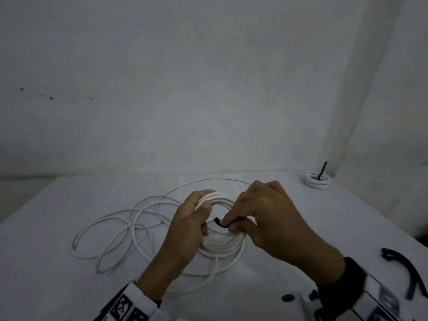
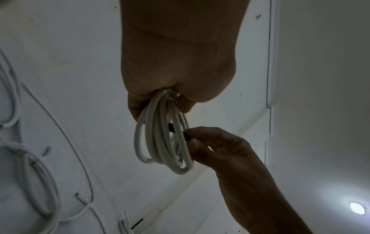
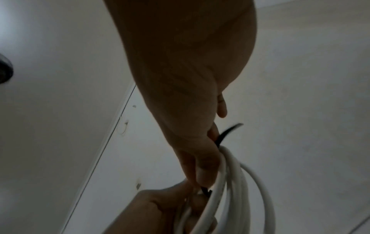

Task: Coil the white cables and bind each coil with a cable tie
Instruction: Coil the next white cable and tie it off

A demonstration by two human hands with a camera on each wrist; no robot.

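The white cables sit in three places on the table (image 1: pixel 58 286). Toward its left edge sprawls a loose cable (image 1: pixel 120 230), not yet wound, its loops crossing one another. At the middle, lifted above the surface, is the coil (image 1: pixel 222 242) now being bound. The left hand (image 1: pixel 187 230) grips the coil's left side, fingers curled round the bunched turns and thumb pressed on top. The right hand (image 1: pixel 266 218) pinches a black cable tie (image 1: pixel 220 222) at the coil's right side; the left wrist view shows the tie's end poking through the middle of the ring, and the right wrist view shows its tail sticking out behind the fingers. Near the far right corner lies a finished coil (image 1: pixel 316 180) with a black tie standing up from it, and spare ties (image 1: pixel 403 265) lie by the right edge.

The tie looks only part-way round. If the left grip slackens, the turns will likely spring apart and the tie would catch only some. The short end could also slip from the pinch before it closes. A trailing strand seems to run down to the loose cable, so a tug may drag that along.
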